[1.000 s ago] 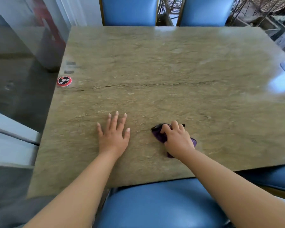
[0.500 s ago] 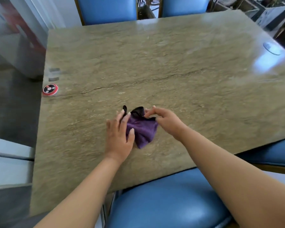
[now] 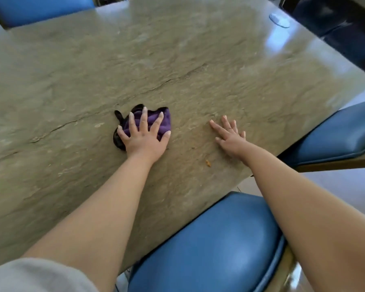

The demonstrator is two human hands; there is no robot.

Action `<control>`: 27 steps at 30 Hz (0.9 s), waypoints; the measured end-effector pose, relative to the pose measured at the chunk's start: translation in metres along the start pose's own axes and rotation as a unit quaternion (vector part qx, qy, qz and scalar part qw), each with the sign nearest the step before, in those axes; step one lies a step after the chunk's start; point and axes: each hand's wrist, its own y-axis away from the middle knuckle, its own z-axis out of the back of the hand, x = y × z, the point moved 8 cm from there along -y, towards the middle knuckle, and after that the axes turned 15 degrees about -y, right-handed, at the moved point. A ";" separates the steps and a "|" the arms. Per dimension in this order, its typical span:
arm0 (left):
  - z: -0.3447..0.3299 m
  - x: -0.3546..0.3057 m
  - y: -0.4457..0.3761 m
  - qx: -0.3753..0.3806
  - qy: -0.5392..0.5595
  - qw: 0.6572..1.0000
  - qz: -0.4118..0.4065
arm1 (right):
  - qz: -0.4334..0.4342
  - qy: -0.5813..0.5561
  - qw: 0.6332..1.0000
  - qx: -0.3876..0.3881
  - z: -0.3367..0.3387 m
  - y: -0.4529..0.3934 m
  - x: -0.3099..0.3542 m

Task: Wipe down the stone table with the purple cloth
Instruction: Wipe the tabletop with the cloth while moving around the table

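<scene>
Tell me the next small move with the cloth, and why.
Probably sweep the left hand, pressing flat on the purple cloth, rightward toward the orange crumb near the table edge. The right hand lies flat beside it and may need lifting.

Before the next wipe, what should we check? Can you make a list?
1. Purple cloth under the left hand, fingers spread flat on it: ok.
2. Right hand off the cloth, flat on the stone table: ok.
3. Cloth spread out flat: not ok, it is bunched up.
4. Orange crumb near the table's near edge wiped away: not ok.
5. Cloth damp enough: cannot tell.
</scene>
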 end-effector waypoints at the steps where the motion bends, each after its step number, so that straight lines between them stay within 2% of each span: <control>1: 0.000 -0.009 0.009 -0.018 -0.005 1.000 -0.017 | 0.001 -0.001 1.000 0.004 0.000 0.000 -0.001; 5: -0.013 -0.023 0.081 -0.081 -0.004 0.990 -0.112 | 0.003 0.008 1.000 -0.003 0.002 0.000 -0.004; 8: -0.029 0.003 0.134 -0.119 -0.019 0.982 -0.142 | 0.003 0.022 1.000 -0.015 0.000 0.000 -0.004; 10: -0.039 0.029 0.145 -0.112 -0.032 0.986 -0.115 | 0.001 0.029 0.999 -0.016 0.000 0.000 -0.005; 12: -0.041 0.045 0.136 -0.069 -0.021 0.996 -0.055 | -0.003 0.044 0.999 -0.016 0.001 0.001 -0.003; 14: -0.036 0.045 0.117 -0.029 0.006 0.999 0.020 | -0.005 0.064 0.998 -0.016 0.000 0.004 0.003; 16: -0.031 0.030 0.107 -0.008 0.014 0.999 0.047 | -0.009 0.071 0.997 -0.010 -0.002 0.010 0.009; 17: -0.029 0.018 0.108 -0.004 0.008 1.000 0.027 | -0.012 0.070 0.997 -0.004 -0.004 0.014 0.012; 19: -0.029 -0.008 0.126 -0.009 -0.011 0.998 -0.065 | -0.017 0.060 0.998 0.019 -0.008 0.021 0.018; 23: -0.037 -0.031 0.183 -0.062 -0.025 0.958 -0.278 | -0.019 0.043 0.997 0.062 -0.016 0.033 0.027; 25: -0.041 -0.011 0.197 -0.082 -0.030 0.941 -0.327 | -0.014 0.039 0.997 0.068 -0.013 0.039 0.027; 27: -0.045 0.015 0.200 -0.090 -0.041 0.936 -0.337 | -0.002 0.042 0.996 0.073 -0.011 0.042 0.025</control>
